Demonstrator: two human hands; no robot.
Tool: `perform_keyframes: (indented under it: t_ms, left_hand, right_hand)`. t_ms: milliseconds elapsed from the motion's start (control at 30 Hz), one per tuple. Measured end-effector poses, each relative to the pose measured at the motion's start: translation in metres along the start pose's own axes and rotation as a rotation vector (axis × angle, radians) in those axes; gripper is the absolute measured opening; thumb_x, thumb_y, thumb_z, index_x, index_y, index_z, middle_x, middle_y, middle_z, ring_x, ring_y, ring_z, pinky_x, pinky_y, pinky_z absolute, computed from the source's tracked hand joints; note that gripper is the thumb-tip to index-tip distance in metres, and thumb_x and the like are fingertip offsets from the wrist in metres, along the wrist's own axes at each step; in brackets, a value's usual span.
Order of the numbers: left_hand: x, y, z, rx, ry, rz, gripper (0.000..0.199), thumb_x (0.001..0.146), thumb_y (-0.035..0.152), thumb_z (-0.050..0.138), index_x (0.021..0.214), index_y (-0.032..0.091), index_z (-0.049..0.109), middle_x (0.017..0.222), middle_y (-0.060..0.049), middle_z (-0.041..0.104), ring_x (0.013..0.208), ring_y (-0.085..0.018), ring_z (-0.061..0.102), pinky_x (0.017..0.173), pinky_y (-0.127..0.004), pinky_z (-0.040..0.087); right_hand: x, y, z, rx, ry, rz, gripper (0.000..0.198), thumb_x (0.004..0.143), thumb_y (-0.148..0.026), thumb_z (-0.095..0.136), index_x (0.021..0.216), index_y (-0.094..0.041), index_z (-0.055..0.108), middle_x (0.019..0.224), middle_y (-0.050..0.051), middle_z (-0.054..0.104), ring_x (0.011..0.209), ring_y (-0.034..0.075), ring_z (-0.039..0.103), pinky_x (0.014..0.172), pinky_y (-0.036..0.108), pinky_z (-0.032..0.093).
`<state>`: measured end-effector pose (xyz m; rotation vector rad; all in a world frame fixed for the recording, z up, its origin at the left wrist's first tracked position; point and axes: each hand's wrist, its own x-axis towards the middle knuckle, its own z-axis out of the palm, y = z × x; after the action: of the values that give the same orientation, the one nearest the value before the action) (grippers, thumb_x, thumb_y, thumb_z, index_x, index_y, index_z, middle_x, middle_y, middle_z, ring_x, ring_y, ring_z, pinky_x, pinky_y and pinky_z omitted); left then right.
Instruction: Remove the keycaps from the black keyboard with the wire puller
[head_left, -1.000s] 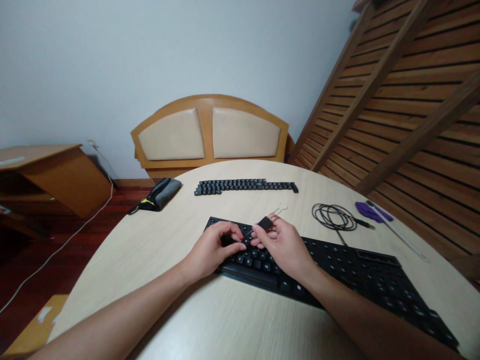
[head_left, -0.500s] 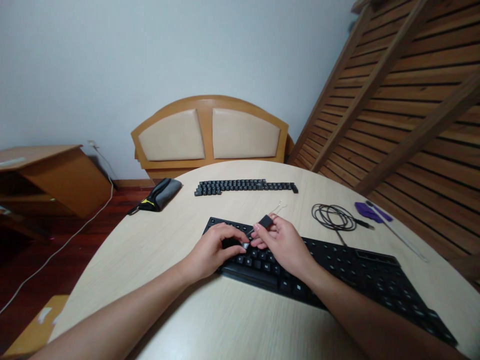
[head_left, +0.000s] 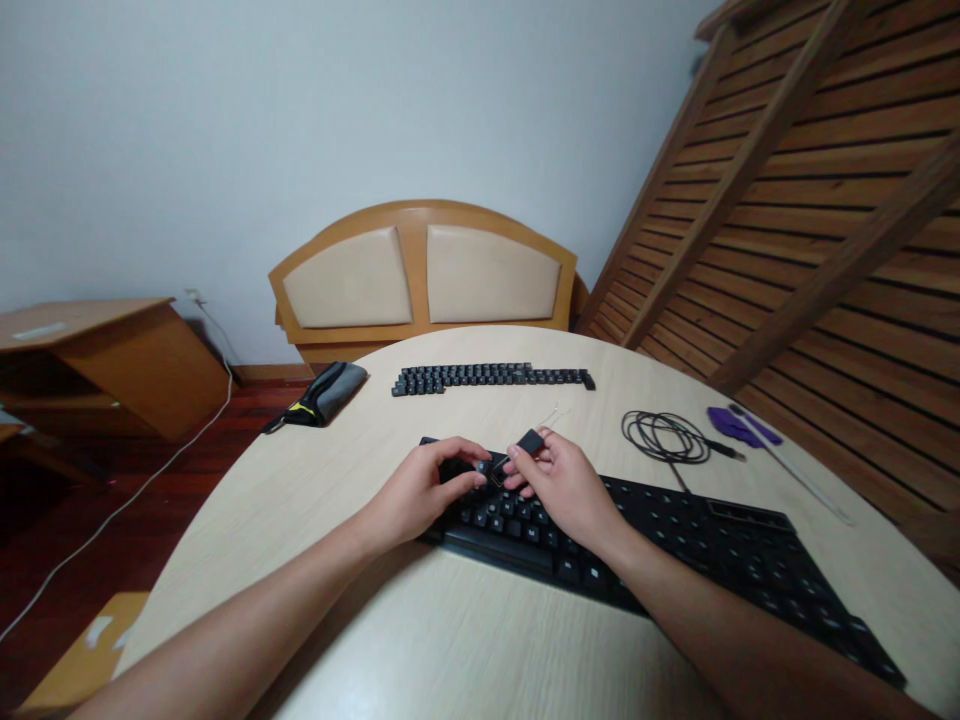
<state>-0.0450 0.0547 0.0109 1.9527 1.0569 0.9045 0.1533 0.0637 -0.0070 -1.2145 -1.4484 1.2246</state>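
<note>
Left hand pinching a small dark keycap between thumb and forefinger, above the left end of a black keyboard. Right hand closed on the black handle of a wire keycap puller, just beside it.

Surface I'm looking at: round, pale wood-grain table. Loose keycaps stand in rows toward the far edge. Grey-black pouch with yellow trim at left; at right, a coiled black USB cable, then a purple cloth with a thin white stick lying across it.

Room: pale wall, wooden headboard with two cream pads, slatted wood panel slanting at right, wooden desk at left, dark red floor, white cord running along it.

Vs half a second ago: left fingertips are higher over the keyboard, keycap up with them. My view has tipped slightly, so the headboard sits lower in frame. Loose rows look unchanged.

Can't read: keycap legend; it's small and partly behind fingertips. Right hand covers the puller's middle; its wires are faint. Both forearms run out of frame at the bottom; the right one blocks part of the keyboard.
</note>
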Motion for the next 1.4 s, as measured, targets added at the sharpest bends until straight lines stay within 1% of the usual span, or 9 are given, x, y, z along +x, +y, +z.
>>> perform_keyframes:
  t_ms: [167, 233, 300, 433, 500, 633, 767, 1067, 1400]
  left_hand:
    - [0.023, -0.003, -0.023, 0.215, 0.166, 0.023, 0.017, 0.087, 0.028, 0.064, 0.101, 0.02, 0.068, 0.101, -0.004, 0.073, 0.097, -0.022, 0.067, 0.088, -0.035, 0.051]
    - [0.039, -0.011, -0.034, 0.356, 0.238, 0.096, 0.017, 0.087, 0.028, 0.064, 0.101, 0.019, 0.067, 0.101, -0.005, 0.074, 0.095, -0.022, 0.068, 0.087, -0.035, 0.052]
    - [0.057, -0.023, -0.045, 0.582, 0.274, 0.207, 0.017, 0.09, 0.029, 0.061, 0.103, 0.021, 0.067, 0.101, -0.005, 0.074, 0.094, -0.022, 0.068, 0.084, -0.036, 0.052]
    - [0.088, -0.053, -0.06, 0.681, 0.286, 0.273, 0.015, 0.084, 0.024, 0.069, 0.099, 0.023, 0.069, 0.102, -0.005, 0.073, 0.1, -0.025, 0.063, 0.094, -0.041, 0.047]
    - [0.097, -0.07, -0.061, 0.709, 0.303, 0.288, 0.014, 0.085, 0.023, 0.069, 0.098, 0.023, 0.069, 0.109, -0.006, 0.07, 0.105, -0.025, 0.06, 0.097, -0.043, 0.044]
    - [0.102, -0.099, -0.056, 0.753, 0.32, 0.289, 0.012, 0.084, 0.022, 0.068, 0.096, 0.023, 0.071, 0.112, -0.007, 0.066, 0.108, -0.026, 0.056, 0.096, -0.045, 0.043]
    - [0.103, -0.111, -0.053, 0.79, 0.306, 0.283, 0.013, 0.082, 0.023, 0.069, 0.095, 0.024, 0.072, 0.117, -0.006, 0.064, 0.114, -0.027, 0.051, 0.099, -0.046, 0.041]
    - [0.107, -0.118, -0.053, 0.828, 0.339, 0.21, 0.016, 0.081, 0.022, 0.069, 0.097, 0.025, 0.071, 0.118, -0.007, 0.063, 0.116, -0.029, 0.048, 0.1, -0.047, 0.04]
    - [0.104, -0.115, -0.051, 0.848, 0.347, 0.162, 0.019, 0.083, 0.024, 0.066, 0.101, 0.023, 0.071, 0.118, -0.008, 0.062, 0.115, -0.03, 0.048, 0.1, -0.047, 0.041]
  right_hand:
    - [-0.001, 0.002, 0.0, -0.023, -0.02, -0.022, 0.023, 0.087, -0.039, 0.061, 0.085, -0.019, 0.051, 0.076, 0.004, 0.07, 0.065, 0.016, 0.071, 0.049, 0.021, 0.049]
    - [-0.001, 0.002, 0.0, -0.035, -0.028, -0.025, 0.023, 0.087, -0.039, 0.061, 0.084, -0.018, 0.052, 0.076, 0.004, 0.07, 0.065, 0.015, 0.071, 0.049, 0.021, 0.049]
    - [-0.001, 0.001, 0.0, -0.043, -0.032, -0.018, 0.023, 0.087, -0.039, 0.062, 0.084, -0.018, 0.053, 0.075, 0.004, 0.07, 0.065, 0.015, 0.07, 0.05, 0.021, 0.049]
    - [-0.002, -0.001, 0.0, -0.044, -0.035, -0.028, 0.022, 0.086, -0.038, 0.061, 0.083, -0.018, 0.053, 0.075, 0.004, 0.07, 0.065, 0.015, 0.07, 0.052, 0.022, 0.051]
    - [-0.002, -0.001, 0.0, -0.053, -0.037, -0.033, 0.021, 0.087, -0.037, 0.061, 0.083, -0.017, 0.054, 0.076, 0.004, 0.07, 0.065, 0.015, 0.07, 0.053, 0.022, 0.051]
    - [-0.003, 0.0, 0.001, -0.063, -0.036, -0.027, 0.02, 0.087, -0.036, 0.06, 0.084, -0.017, 0.054, 0.076, 0.004, 0.071, 0.065, 0.015, 0.07, 0.053, 0.022, 0.052]
    - [-0.003, -0.001, 0.002, -0.07, -0.041, -0.027, 0.02, 0.087, -0.035, 0.06, 0.083, -0.017, 0.054, 0.076, 0.004, 0.071, 0.065, 0.015, 0.07, 0.053, 0.022, 0.052]
    - [-0.005, -0.002, 0.002, -0.067, -0.039, -0.018, 0.021, 0.086, -0.037, 0.062, 0.083, -0.018, 0.054, 0.075, 0.004, 0.071, 0.064, 0.015, 0.069, 0.052, 0.023, 0.051]
    - [-0.005, -0.004, 0.001, -0.082, -0.047, -0.012, 0.019, 0.087, -0.035, 0.061, 0.082, -0.018, 0.054, 0.075, 0.004, 0.071, 0.063, 0.015, 0.07, 0.052, 0.023, 0.052]
